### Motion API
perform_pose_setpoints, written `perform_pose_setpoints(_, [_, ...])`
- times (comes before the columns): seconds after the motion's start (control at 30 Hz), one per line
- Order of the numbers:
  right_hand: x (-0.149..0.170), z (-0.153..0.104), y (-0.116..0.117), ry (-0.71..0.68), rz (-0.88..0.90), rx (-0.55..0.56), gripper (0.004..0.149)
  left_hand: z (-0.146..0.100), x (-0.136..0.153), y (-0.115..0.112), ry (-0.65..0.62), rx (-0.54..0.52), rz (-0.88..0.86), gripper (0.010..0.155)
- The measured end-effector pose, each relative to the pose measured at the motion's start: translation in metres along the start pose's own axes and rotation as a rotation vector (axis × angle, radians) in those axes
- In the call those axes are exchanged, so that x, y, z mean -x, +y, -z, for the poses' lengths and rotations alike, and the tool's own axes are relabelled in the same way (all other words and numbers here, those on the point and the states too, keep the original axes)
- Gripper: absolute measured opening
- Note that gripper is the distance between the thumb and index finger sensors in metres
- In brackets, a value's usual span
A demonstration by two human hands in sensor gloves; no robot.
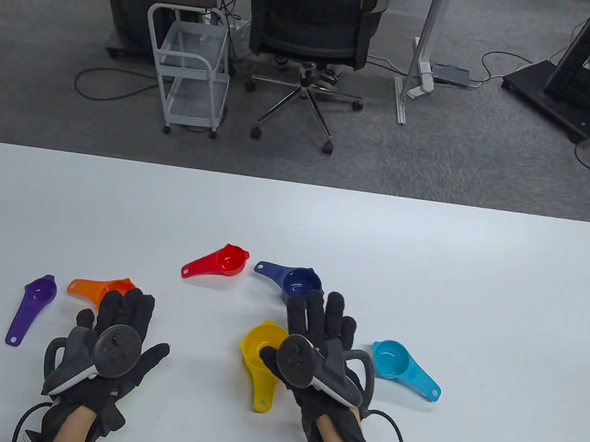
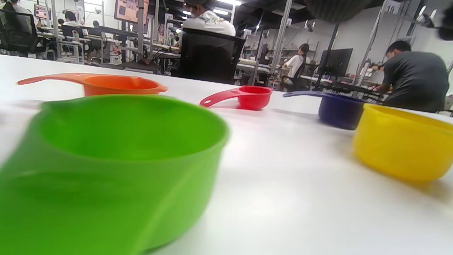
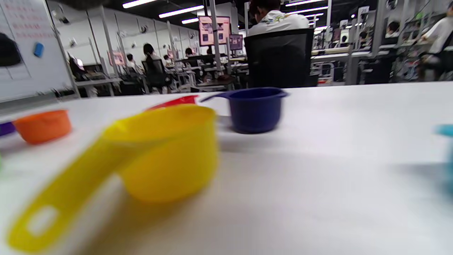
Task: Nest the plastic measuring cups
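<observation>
Several plastic measuring cups lie apart on the white table: purple, orange, red, navy, yellow and cyan. A green cup shows close up in the left wrist view; in the table view my left hand hides it. That hand is spread flat, fingers extended, just below the orange cup. My right hand is also spread, between the yellow and cyan cups, fingertips near the navy cup. Neither hand holds anything. The yellow cup is nearest in the right wrist view.
Beyond the table's far edge are an office chair, a white wire cart and floor cables. The far half of the table is bare white surface.
</observation>
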State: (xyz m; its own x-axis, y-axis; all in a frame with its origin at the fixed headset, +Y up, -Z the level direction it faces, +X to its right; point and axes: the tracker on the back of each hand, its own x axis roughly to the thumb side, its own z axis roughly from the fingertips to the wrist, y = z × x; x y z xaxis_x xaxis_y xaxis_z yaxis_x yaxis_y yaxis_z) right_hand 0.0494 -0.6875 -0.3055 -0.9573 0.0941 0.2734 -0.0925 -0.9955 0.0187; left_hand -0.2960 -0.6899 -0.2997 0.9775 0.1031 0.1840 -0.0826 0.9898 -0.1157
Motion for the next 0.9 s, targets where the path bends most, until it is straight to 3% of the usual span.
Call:
perform_pose_setpoints(0.13, [0.035,-0.017,0.019,0.044,-0.099,0.069,0.093,0.003,0.007,-0.007,0.004,0.102,-0.051,0.083])
perform_pose_setpoints(0.2, [0.054,-0.020,0.026,0.105,-0.046,-0.051,0.095,0.005,0.007,-0.012,0.021,0.194,0.012,0.083])
perform_pose_setpoints(0.33, [0.070,-0.025,0.023,0.138,0.050,0.014,0.095,0.006,0.009,-0.021,0.108,0.373,0.078,0.089])
perform_pose_setpoints(0.47, [0.072,-0.028,0.024,0.156,0.090,-0.007,0.095,0.009,0.012,-0.034,0.119,0.451,0.060,0.090])
perform_pose_setpoints(0.7, [0.071,-0.029,0.022,0.154,0.101,-0.003,0.096,0.013,-0.003,-0.038,0.105,0.405,0.104,0.084])
perform_pose_setpoints(0.9, [0.072,-0.032,0.020,0.172,0.116,0.005,0.096,0.011,-0.012,-0.031,0.073,0.268,0.063,0.082])
